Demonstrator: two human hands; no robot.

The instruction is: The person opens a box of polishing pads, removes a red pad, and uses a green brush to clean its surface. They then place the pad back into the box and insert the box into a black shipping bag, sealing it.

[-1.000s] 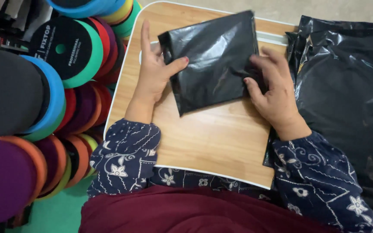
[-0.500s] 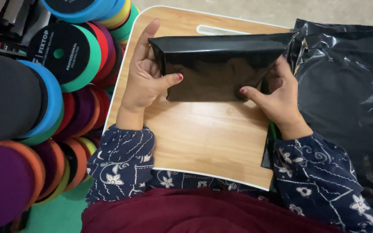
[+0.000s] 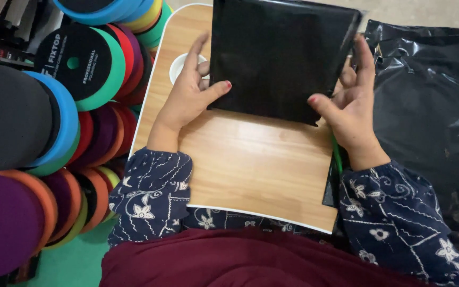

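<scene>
Light: even, soft, moderately bright; source not visible.
Shadows: faint, diffuse beneath both hands on the wooden tray (image 3: pixel 251 165).
Glare: pale sheen on the crinkled black plastic sheets (image 3: pixel 431 106); the flat black bag (image 3: pixel 280 56) reflects little.
Focus: centre sharp; slight softness at the frame edges.

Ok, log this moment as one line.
left hand: holds black bag left edge | right hand: holds right edge | bag: raised over wooden tray | beside: foam pads

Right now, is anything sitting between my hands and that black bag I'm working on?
No. Both hands already grip the black plastic bag: the left hand on its left edge, the right hand on its right. It is lifted above the wooden tray table, with nothing in between.
</scene>
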